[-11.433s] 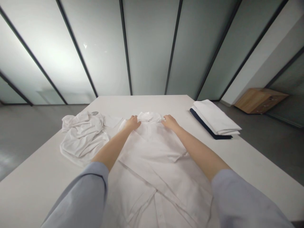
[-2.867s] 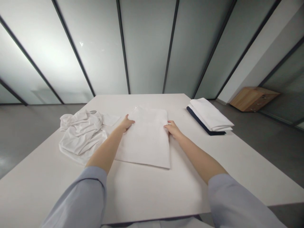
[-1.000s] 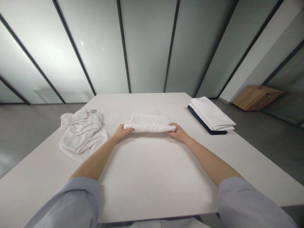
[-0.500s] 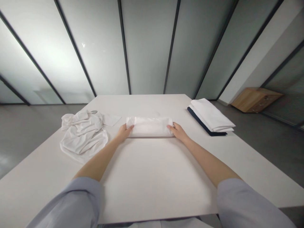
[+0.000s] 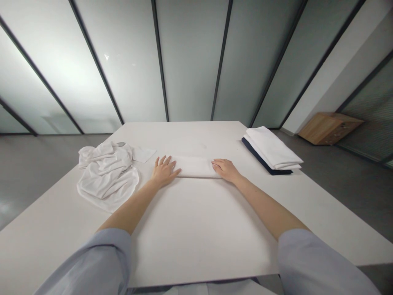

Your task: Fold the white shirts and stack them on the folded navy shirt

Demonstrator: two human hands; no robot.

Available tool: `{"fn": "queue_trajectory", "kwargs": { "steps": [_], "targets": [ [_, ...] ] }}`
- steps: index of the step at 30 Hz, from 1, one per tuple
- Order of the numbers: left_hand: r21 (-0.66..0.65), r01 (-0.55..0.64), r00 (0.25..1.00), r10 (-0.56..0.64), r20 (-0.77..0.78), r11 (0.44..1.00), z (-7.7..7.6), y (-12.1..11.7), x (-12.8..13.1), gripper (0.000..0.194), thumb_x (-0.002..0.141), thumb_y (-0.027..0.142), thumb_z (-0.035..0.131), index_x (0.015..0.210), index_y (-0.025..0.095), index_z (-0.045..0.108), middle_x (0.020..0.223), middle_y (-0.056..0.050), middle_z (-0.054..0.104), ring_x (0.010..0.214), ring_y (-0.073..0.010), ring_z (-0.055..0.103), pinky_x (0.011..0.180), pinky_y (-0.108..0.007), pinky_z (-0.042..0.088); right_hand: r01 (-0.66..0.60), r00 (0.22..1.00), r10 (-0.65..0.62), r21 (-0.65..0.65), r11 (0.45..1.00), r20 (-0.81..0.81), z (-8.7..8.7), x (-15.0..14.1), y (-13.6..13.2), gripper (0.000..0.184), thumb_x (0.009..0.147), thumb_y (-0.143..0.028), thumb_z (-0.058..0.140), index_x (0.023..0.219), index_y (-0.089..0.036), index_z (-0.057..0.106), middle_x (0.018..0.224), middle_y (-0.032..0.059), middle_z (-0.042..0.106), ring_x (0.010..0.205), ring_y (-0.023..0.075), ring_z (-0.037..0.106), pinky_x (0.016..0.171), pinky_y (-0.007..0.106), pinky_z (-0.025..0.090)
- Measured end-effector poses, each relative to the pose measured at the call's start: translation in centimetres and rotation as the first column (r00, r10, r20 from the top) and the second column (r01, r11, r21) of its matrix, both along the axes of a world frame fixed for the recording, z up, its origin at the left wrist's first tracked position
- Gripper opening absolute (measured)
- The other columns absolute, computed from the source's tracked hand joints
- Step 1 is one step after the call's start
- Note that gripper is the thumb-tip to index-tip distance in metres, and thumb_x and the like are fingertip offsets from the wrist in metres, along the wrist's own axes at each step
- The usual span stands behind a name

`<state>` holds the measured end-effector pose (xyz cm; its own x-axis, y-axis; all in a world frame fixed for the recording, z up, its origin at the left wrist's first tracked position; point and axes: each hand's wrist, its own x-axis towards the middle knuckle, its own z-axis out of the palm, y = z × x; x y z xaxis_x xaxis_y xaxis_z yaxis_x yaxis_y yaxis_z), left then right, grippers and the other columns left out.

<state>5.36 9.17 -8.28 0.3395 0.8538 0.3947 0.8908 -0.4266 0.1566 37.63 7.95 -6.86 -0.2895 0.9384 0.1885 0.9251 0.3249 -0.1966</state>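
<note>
A white shirt folded into a narrow rectangle (image 5: 196,166) lies flat in the middle of the white table (image 5: 196,229). My left hand (image 5: 164,172) rests flat on its left end, fingers spread and open. My right hand (image 5: 225,169) lies palm down on its right end, fingers stretched out. Neither hand grips anything. Both forearms are bare below light blue sleeves.
A crumpled heap of white garments (image 5: 106,174) sits at the table's left. A stack of folded white clothes on a dark navy piece (image 5: 272,155) lies at the right. Frosted glass panels stand behind the table; a wooden cabinet (image 5: 330,128) is on the floor, far right.
The shirt went from a wide folded panel to a narrow folded rectangle. Half a second ago my hands held its ends; now both have let go and press flat on it.
</note>
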Motion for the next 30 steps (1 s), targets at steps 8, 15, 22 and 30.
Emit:
{"fn": "queue_trajectory", "kwargs": {
  "steps": [8,15,22,30],
  "targets": [
    [0.137,-0.143,0.982,0.123,0.141,0.980,0.7,-0.4,-0.3,0.054,0.089,0.042,0.046,0.136,0.016,0.046,0.147,-0.014,0.041,0.140,-0.0301,0.029,0.116,-0.049,0.016,0.088,0.989,-0.082,-0.045,0.995,0.121,3.6,-2.8,1.2,0.028,0.087,-0.036,0.053,0.101,-0.019,0.070,0.110,0.0103,0.069,0.107,0.0256,0.057,0.090,0.032,0.040],
    [0.128,-0.230,0.951,0.195,0.239,0.965,0.4,0.3,-1.6,0.046,0.089,0.034,0.044,0.130,0.016,0.049,0.137,-0.015,0.051,0.130,-0.0286,0.041,0.113,-0.047,0.023,0.024,0.997,0.011,-0.483,0.875,0.070,4.3,-6.3,4.7,0.043,0.079,-0.030,0.059,0.117,-0.013,0.065,0.119,0.0117,0.066,0.097,0.0228,0.065,0.076,0.026,0.047],
    [0.123,-0.259,0.937,0.219,0.273,0.958,0.4,0.5,-1.7,0.041,0.087,0.032,0.047,0.125,0.016,0.051,0.129,-0.014,0.056,0.125,-0.0290,0.046,0.111,-0.046,0.027,0.041,0.997,0.002,-0.596,0.802,0.071,5.0,-7.7,5.0,0.044,0.071,-0.031,0.066,0.112,-0.015,0.068,0.117,0.0099,0.068,0.096,0.0248,0.066,0.074,0.029,0.050],
    [0.115,-0.258,0.930,0.214,0.300,0.959,0.4,0.6,-2.0,0.037,0.088,0.033,0.046,0.122,0.018,0.052,0.129,-0.013,0.056,0.124,-0.0292,0.047,0.109,-0.047,0.030,0.034,0.988,0.036,-0.443,0.896,0.149,4.4,-7.6,4.1,0.045,0.070,-0.029,0.064,0.112,-0.012,0.068,0.115,0.0149,0.068,0.094,0.0270,0.067,0.073,0.029,0.050]
  ]
}}
